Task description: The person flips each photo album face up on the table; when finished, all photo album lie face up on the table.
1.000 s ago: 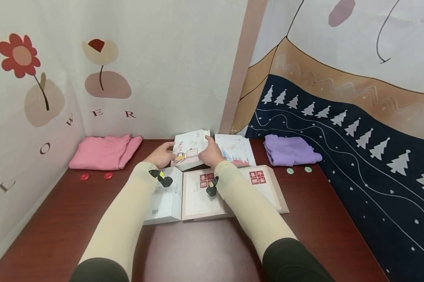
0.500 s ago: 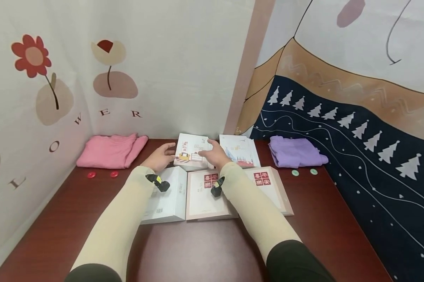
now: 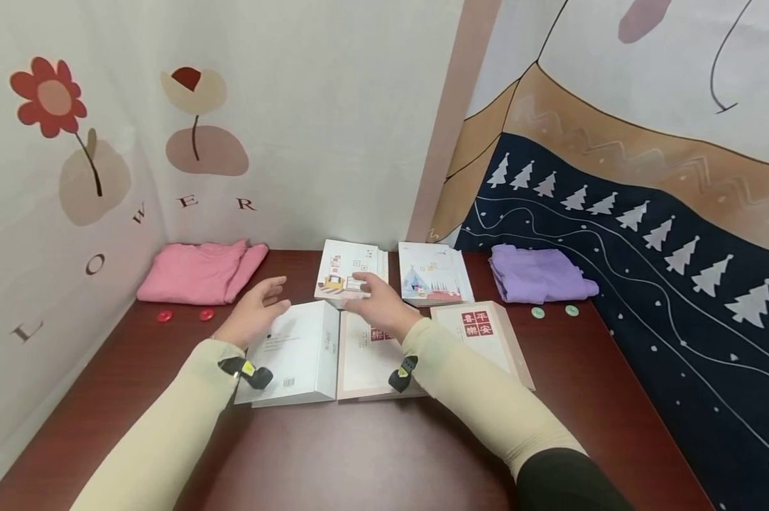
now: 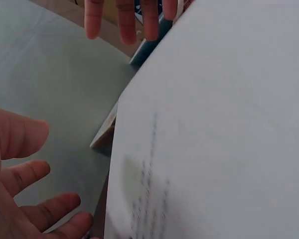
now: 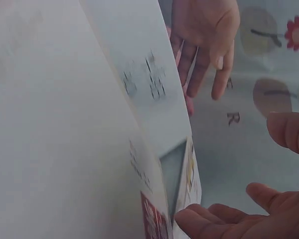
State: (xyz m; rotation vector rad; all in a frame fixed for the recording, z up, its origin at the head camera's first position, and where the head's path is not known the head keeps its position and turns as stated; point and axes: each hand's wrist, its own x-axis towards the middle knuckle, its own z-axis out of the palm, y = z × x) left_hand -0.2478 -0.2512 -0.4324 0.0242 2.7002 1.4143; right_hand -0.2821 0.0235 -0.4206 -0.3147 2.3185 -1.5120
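My left hand [image 3: 248, 316], fingers spread and slightly bent, hovers over the far left corner of a white book [image 3: 295, 358] with a barcode. My right hand [image 3: 384, 306] is over a cream-bordered book [image 3: 371, 369] with red character squares, partly covering it. Beyond its fingertips lies a smaller illustrated book [image 3: 339, 259] with a yellow drawing, against the back wall. Neither hand holds anything. In the left wrist view the white book's cover [image 4: 214, 124] fills the right side. The right wrist view has the right hand's fingers [image 5: 224, 219] loosely apart.
A second illustrated book [image 3: 432, 266] with a tent picture stands at back right, behind another red-square book [image 3: 480, 348]. Folded pink cloth [image 3: 195, 273] and red buttons [image 3: 165, 316] lie left; folded purple cloth [image 3: 540, 275] and green buttons [image 3: 537, 312] right. Printed curtains [image 3: 320, 128] border the table.
Both hands held the yellow-drawing book by its sides as it came down flat at the back. They have let go and drawn back toward the body, the left one also moving left.
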